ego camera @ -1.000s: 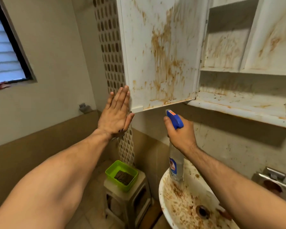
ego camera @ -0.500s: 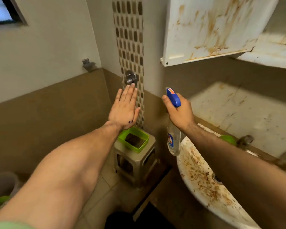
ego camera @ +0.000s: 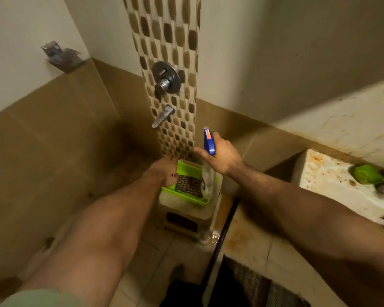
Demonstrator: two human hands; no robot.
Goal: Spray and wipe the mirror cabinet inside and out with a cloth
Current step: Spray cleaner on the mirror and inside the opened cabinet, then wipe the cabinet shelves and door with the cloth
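i see my right hand (ego camera: 222, 156) wrapped around the neck of the spray bottle (ego camera: 207, 173), fingers closed on it just under the blue trigger head (ego camera: 209, 141). the top of that head carries a small orange and white label, and a blue and red label sits lower on the clear body, but i can't read any writing on either. the bottle hangs roughly upright over the right edge of the green tray (ego camera: 186, 196).

the tray rests on top of a small beige stool (ego camera: 186, 216) standing on the floor in the corner below the patterned tile strip (ego camera: 171, 69). inside the tray lies a dark striped cloth (ego camera: 189, 186), filling most of its bottom.

my left hand (ego camera: 164, 168) is down at the tray's left rim, over its near-left corner. it is blurred and its fingers point away from me, so i cannot tell if they are spread or curled, or if they touch the cloth.

at the right edge of view, the stained white sink (ego camera: 333, 185) has a green object (ego camera: 367, 173) on its rim beside the tap. the mirror cabinet is out of view.
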